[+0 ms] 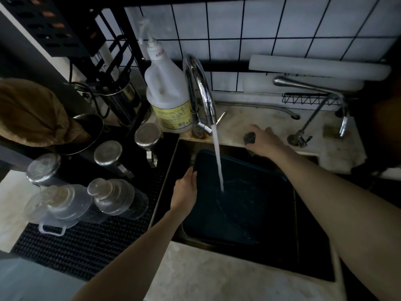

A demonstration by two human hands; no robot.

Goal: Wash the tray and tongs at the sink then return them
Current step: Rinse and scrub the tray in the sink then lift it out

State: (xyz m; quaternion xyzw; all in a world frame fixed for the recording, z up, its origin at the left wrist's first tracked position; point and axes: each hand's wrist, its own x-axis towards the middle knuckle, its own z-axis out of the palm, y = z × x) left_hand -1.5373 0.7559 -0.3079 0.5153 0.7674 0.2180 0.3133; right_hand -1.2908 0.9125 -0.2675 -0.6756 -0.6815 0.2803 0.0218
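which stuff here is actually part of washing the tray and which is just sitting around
In use:
tray in the sink, left hand gripping its edge
running tap
scrubber under the right hand

Just sitting there:
soap jug
metal shakers
plastic jars
brown cloth
second tap

Tongs: not visible.

We see the dark tray (238, 205) tilted in the sink (312, 253), water (218, 157) from the chrome faucet (200, 88) running onto it. Our left hand (186, 190) grips the tray's left edge, and our right hand (268, 141) rests on the counter (338, 153) behind the sink, closed over a dark scrubber (249, 137). A white soap bottle (166, 94) stands just left of the faucet, and metal-lidded jars (108, 153) sit on a black mat (86, 242) further left.
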